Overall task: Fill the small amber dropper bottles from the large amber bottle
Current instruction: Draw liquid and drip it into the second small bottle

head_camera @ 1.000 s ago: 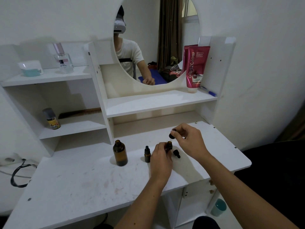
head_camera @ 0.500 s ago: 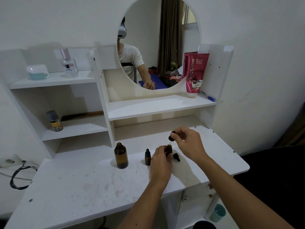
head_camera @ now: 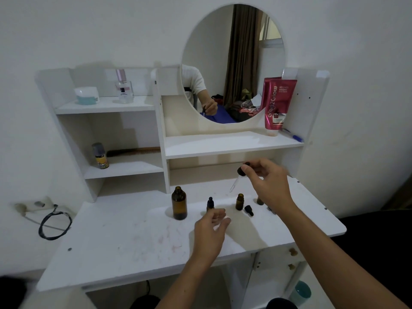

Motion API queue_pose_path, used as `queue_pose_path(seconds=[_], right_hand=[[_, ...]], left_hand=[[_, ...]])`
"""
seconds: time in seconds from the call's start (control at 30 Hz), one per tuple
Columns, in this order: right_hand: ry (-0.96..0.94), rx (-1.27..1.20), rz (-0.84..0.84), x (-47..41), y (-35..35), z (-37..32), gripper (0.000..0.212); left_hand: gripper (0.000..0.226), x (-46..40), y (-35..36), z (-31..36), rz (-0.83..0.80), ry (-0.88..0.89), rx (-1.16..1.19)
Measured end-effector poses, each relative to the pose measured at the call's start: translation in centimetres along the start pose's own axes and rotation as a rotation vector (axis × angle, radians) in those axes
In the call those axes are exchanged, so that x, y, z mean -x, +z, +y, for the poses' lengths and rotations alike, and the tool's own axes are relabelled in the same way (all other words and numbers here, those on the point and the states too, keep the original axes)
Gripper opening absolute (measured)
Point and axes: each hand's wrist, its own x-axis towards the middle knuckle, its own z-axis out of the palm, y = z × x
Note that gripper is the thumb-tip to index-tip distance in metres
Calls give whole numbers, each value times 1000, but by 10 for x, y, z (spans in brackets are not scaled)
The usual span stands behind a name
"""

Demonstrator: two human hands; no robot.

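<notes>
Glass dropper (head_camera: 236, 179) pinched in right fingers (head_camera: 246, 169) above open small bottle (head_camera: 239, 201); left fingers (head_camera: 219, 217) released.

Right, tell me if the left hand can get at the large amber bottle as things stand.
Probably yes. The left hand is open and empty, and the large amber bottle stands uncapped just beyond it to its left, with bare tabletop between. The capped dropper bottle sits off that path.

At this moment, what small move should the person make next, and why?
Probably set the dropper held in the right hand down on the desk. The small bottle beneath it stands uncapped, the large amber bottle is open too, and the left hand hovers empty, so freeing the right hand would allow pouring.
</notes>
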Motion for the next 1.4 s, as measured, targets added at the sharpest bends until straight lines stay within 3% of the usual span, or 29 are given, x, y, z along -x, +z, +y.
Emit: queue_pose_path(seconds=[0.23, 0.33, 0.5, 0.67, 0.87, 1.2, 1.4], right_hand=[[-6, -87, -79, 13, 39, -20, 9], [-24, -124, -117, 14, 57, -32, 9], [-61, -198, -131, 6, 82, -54, 11], [-82, -232, -126, -5, 99, -67, 10], [-68, -150, -180, -9, 111, -61, 12], [-17, -16, -341, -2, 139, -43, 6], [10, 20, -313, 1, 148, -33, 12]], left_hand=[[27, 15, -56, -6, 17, -44, 24], [29, 13, -83, -10, 130, -44, 17], [54, -3, -117, -20, 329, -58, -27], [71, -23, -119, -25, 202, -98, -22], [52, -30, -116, -25, 144, -62, -55], [47, -28, -116, -26, 146, -66, -68], [48, -29, -114, -32, 150, -58, -105]])
